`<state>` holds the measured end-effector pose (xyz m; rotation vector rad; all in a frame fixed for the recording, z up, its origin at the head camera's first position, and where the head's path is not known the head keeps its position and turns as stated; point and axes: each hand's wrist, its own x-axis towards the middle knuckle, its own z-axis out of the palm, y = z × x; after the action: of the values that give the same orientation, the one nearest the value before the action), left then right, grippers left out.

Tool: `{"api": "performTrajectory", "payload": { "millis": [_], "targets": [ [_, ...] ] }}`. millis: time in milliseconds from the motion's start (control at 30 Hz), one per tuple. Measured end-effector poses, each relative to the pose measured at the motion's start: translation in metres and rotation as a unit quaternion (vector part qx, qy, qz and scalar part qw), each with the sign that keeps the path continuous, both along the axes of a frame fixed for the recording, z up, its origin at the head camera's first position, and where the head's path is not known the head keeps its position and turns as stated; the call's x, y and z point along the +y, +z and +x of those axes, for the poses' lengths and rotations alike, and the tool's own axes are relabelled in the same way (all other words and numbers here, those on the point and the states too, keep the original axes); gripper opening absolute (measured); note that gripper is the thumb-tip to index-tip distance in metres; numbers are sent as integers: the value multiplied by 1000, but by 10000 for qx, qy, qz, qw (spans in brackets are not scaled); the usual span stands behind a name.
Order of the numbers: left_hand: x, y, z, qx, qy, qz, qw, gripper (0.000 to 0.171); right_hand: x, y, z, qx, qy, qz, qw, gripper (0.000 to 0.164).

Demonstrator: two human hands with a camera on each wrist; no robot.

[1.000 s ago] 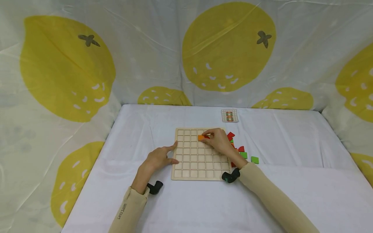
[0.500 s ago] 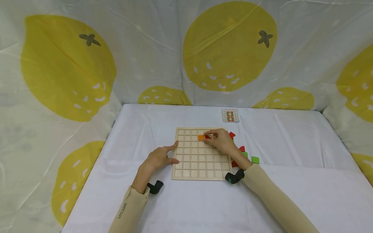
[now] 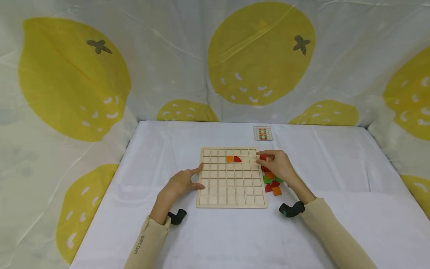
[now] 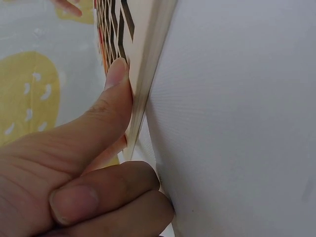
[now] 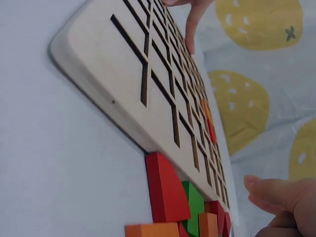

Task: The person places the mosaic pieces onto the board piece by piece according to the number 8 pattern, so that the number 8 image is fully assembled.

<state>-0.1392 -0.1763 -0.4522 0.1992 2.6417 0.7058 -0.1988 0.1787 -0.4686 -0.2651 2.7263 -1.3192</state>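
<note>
The wooden grid board [image 3: 235,206] lies flat on the white cloth, two tiles in its cells: an orange square tile [image 3: 230,159] and a red quarter-round tile [image 3: 237,159] side by side in an upper row. My left hand [image 3: 181,183] rests at the board's left rim, thumb and index finger spread along it; in the left wrist view the thumb presses the board's edge and other fingers curl below. By the upper right corner, my right hand [image 3: 279,164] hovers near loose tiles, a gap between thumb and index finger and nothing held between them.
Loose tiles lie along the board's right side, among them an orange tile [image 3: 277,191], a green tile [image 3: 267,179] and a red tile [image 5: 167,190]. Behind the board is a small pattern card [image 3: 262,133]. A lemon-print cloth [image 3: 168,74] hangs at the back.
My right hand has let go of the red quarter-round tile, which now shows fully in its cell, and has moved right to the loose tiles. The left hand stays at the rim.
</note>
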Motion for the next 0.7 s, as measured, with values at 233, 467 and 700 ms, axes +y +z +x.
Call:
{"api": "performTrajectory", "payload": {
  "millis": [233,467,700],
  "targets": [
    [-1,1,2,6,16,94,10000,87,17,-1,4,-66,-213,256,9994,35],
    [0,2,2,-2,22,56,10000,86,22,-5,2,-75,-232,282,9993,34],
    [-1,0,1,57,-22,57,10000,87,25,-7,-7,-319,120,167,9993,40]
  ]
}}
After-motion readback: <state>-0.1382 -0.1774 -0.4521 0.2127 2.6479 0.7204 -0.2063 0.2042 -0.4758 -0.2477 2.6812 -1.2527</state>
